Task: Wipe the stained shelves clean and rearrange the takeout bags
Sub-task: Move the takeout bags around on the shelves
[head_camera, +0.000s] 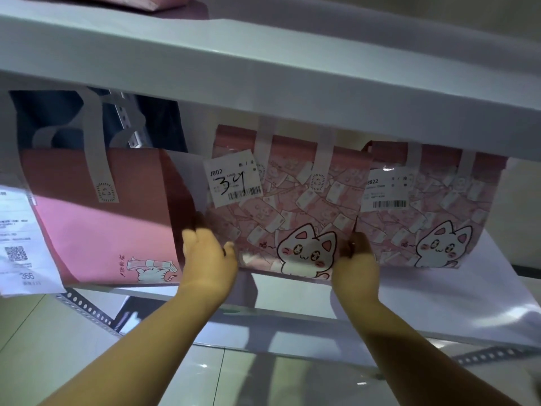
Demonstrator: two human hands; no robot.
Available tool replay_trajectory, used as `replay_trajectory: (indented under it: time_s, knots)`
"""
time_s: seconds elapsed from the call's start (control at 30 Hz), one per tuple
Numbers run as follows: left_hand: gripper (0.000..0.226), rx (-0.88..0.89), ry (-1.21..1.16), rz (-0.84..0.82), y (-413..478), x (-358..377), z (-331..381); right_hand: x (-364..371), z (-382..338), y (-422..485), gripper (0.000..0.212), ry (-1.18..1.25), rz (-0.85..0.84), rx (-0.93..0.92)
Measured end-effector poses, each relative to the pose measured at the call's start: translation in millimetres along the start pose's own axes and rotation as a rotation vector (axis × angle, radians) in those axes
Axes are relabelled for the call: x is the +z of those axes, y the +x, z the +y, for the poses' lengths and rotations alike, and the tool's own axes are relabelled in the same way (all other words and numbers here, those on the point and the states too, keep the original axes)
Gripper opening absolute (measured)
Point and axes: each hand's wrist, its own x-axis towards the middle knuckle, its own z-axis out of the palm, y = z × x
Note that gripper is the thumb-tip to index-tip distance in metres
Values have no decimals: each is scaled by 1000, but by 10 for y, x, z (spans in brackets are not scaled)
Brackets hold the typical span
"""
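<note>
1. L hand (205, 254): fingers fairly straight, flat vs. left side of middle bag (292, 206), thumb on its front face. It presses the bag, not wrapped round it.
2. R hand (355, 259): fingers curl round the bag's lower right edge, gripping it.
3. Middle bag: upright on middle shelf (439, 303), near the front edge, betw. left bag (96, 230) and right bag (433, 218). Its right edge overlaps the right bag. Label (234, 177) reads "34".
4. Upper shelf (263, 68): hides the handle tops.
5. Progress (judged): rearranging stage. Three bags in a row, faces out, middle one not yet let go. No cloth in view; bare shelf looks pale w/o obvious stain, but light is dim, so wiping can't be confirmed. Other shelves can't be judged.
</note>
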Motion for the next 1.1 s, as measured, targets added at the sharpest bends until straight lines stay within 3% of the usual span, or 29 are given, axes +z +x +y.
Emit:
replay_trajectory:
  time_s: [0.1,0.27,0.53,0.87,1.1]
  knots:
    - [15,32,-41,66,-47,-28,-51,-86,58,-92,31,-9,-20,67]
    - [13,206,-144,59,-229,-138,-225,-244,74,-285,20,9,-33,66]
    - [23,207,-110,-51,-629,-582,-384,-531,-69,-883,24,61,27,146]
    - [16,198,-116,-146,-1501,-1442,-559,-1014,-372,-2102,26,97,76,243]
    - [17,214,-148,-121,-1946,-2106,-621,-1415,-771,-2745,13,115,11,152]
